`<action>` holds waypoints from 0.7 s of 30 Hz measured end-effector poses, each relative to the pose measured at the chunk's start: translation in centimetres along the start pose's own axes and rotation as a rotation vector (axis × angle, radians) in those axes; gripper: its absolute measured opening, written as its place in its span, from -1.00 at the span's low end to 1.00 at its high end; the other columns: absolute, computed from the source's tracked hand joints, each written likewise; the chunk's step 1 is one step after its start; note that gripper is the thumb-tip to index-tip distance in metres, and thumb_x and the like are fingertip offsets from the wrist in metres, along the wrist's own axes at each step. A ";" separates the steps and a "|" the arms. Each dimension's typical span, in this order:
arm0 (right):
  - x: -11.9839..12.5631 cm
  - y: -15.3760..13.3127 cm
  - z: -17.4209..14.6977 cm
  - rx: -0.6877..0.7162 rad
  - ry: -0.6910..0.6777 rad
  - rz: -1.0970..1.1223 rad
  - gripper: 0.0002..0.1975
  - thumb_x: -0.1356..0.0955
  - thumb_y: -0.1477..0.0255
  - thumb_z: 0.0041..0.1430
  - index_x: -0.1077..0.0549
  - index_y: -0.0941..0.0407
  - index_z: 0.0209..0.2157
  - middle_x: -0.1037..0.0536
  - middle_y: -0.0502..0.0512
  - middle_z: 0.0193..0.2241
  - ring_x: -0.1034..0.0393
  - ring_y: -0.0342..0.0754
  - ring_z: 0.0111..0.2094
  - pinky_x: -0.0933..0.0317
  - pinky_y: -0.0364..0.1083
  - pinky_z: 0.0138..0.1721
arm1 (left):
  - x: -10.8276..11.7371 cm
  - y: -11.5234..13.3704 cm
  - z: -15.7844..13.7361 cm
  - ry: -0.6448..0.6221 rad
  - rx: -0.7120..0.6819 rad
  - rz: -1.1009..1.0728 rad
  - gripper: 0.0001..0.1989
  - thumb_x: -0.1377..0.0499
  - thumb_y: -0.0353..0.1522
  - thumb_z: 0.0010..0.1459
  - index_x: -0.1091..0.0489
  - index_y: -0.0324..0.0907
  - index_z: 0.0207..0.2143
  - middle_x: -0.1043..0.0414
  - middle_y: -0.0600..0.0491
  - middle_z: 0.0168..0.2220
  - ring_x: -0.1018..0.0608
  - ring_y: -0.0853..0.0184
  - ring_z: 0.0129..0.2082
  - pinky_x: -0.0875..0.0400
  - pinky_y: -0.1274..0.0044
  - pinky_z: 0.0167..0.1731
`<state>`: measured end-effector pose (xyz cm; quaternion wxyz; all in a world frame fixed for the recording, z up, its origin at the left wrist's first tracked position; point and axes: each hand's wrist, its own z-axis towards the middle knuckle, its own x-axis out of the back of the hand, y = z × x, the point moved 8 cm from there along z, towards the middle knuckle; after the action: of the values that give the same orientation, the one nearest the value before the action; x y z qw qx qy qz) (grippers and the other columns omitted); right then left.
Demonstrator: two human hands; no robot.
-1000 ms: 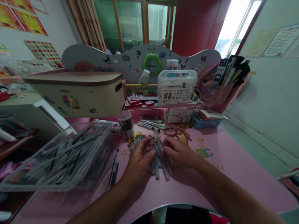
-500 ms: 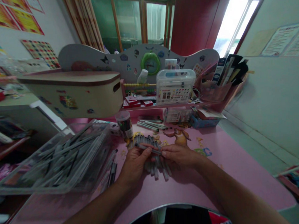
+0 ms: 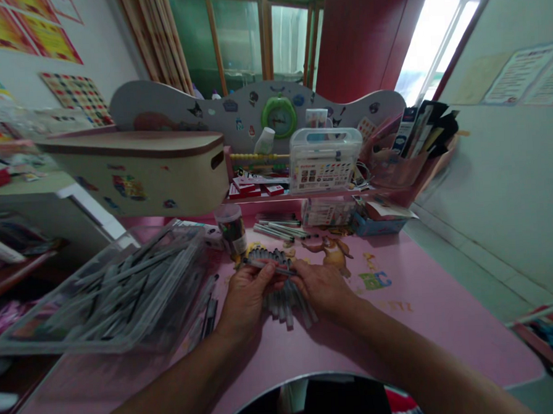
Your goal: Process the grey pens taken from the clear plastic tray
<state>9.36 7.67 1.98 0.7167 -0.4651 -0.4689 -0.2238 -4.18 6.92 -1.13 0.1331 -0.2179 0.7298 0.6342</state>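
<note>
Between my two hands a slim pen (image 3: 282,270) with a dark end is held nearly level. My left hand (image 3: 246,295) pinches it near its left end, thumb on top. The fingers of my right hand (image 3: 322,290) close on its right end. Beneath the hands, a row of capped pens (image 3: 282,308) lies side by side on the pink desk (image 3: 431,335), its middle hidden by my fingers. A few dark pens (image 3: 210,315) rest to the left, beside a clear plastic bin (image 3: 126,347) holding many grey pens.
Behind the hands stand a clear jar (image 3: 231,225) with a dark label and a loose bunch of green-grey pens (image 3: 278,230). A blue box (image 3: 379,226) sits at the back right. Above, the shelf carries a cream storage box (image 3: 140,183) and a clear carry case (image 3: 325,164).
The pen in my hands has been raised slightly and turned flatter. My right hand has shifted a little left, its fingers curled more around the pen's end.
</note>
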 end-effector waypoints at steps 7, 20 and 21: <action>-3.8 1.4 -0.8 -0.143 -0.462 1.173 -0.58 -0.32 0.01 0.20 -0.36 0.11 -0.36 -0.27 -0.10 -0.61 -0.05 -0.21 -0.66 0.05 -0.18 -0.63 | -2.3 -0.6 -1.5 -0.314 0.133 -0.003 -0.84 -0.29 -0.33 0.16 -0.45 -0.22 -0.24 -0.60 -0.05 -0.39 -0.64 0.23 -0.47 -0.53 0.49 -0.51; -0.1 -0.1 0.2 0.117 -0.088 0.455 -0.70 -0.17 0.38 0.38 -0.51 0.13 -0.17 -0.56 0.13 -0.25 -0.43 0.01 -0.20 -0.24 -0.06 -0.14 | -0.7 0.4 0.6 -0.107 -0.046 0.038 -0.81 -0.41 -0.34 -0.01 -0.51 -0.22 -0.36 -0.61 0.05 -0.35 -0.60 0.45 -0.45 -0.51 0.68 -0.41; -0.1 0.0 0.2 0.115 -0.074 0.425 -0.70 -0.17 0.38 0.38 -0.51 0.13 -0.16 -0.58 0.14 -0.23 -0.44 0.01 -0.18 -0.25 -0.06 -0.12 | -0.6 0.4 0.6 -0.105 -0.048 0.044 -0.82 -0.41 -0.34 0.00 -0.51 -0.22 -0.36 -0.61 0.05 -0.34 -0.60 0.46 -0.45 -0.50 0.68 -0.40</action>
<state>9.20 7.82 1.94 0.7554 -0.5197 -0.3983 -0.0233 -3.86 7.67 -0.63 0.1521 -0.1715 0.7110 0.6648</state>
